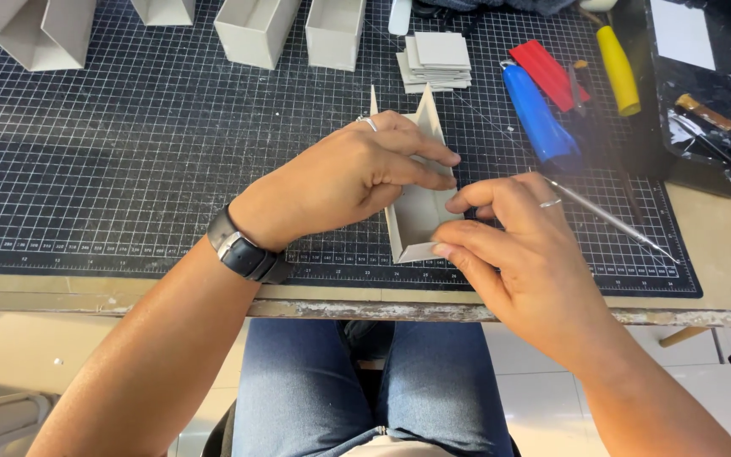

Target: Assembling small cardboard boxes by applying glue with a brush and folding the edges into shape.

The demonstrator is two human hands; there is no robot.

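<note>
Cardboard, pale grey and folded into a long open box (419, 211), sits at the centre of the frame on your dark gridded cutting mat (129, 152). Your left hand (357, 173) lies over the box from the left, fingers curled and pressing on its right wall; a ring shows on one finger and a black watch (243, 250) on the wrist. Your right hand (522, 245) comes in from the lower right, thumb and forefinger pinched on the near right edge of the box, the other fingers folded; it also wears a ring.

Just right of that hand, a thin metal tool (611, 218) lies slanted on the mat. Further up, right of centre, lie a blue-handled tool (537, 114), a red flat piece (549, 72) and a yellow-handled tool (618, 68). A small stack of grey card squares (436, 61) rests above the box. Along the top edge stand more finished grey boxes (255, 30). Your jeans (315, 389) fill the bottom centre, below the table edge.
</note>
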